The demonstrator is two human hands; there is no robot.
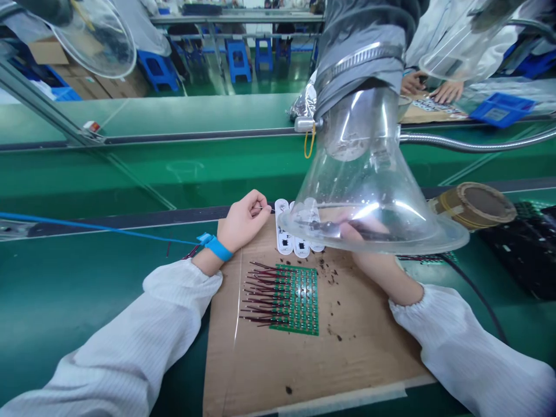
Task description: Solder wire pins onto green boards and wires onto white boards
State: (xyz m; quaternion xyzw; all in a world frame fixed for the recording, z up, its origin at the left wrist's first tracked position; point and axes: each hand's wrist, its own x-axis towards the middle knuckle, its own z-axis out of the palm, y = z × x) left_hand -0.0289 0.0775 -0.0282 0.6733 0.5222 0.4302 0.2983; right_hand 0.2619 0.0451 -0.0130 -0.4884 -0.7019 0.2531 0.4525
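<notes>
My left hand (pixel 244 221) is closed in a pinch on a thin wire, its tip at the left edge of the white boards (pixel 292 237) at the back of a cardboard mat (pixel 304 353). A blue wrist strap (pixel 215 245) circles that wrist. My right hand (pixel 365 234) sits under a clear fume hood (pixel 369 191) and grips a dark pen-like tool (pixel 330 227) pointing left at the white boards. In front lies a green circuit panel (pixel 299 298) with several red wires sticking out to its left.
A green conveyor (pixel 174 168) runs behind the mat. A tape roll (pixel 473 205) and a black tray (pixel 525 249) stand at the right. Another person's hands (pixel 434 87) work at the far bench. A blue cord (pixel 87 226) trails left from the strap.
</notes>
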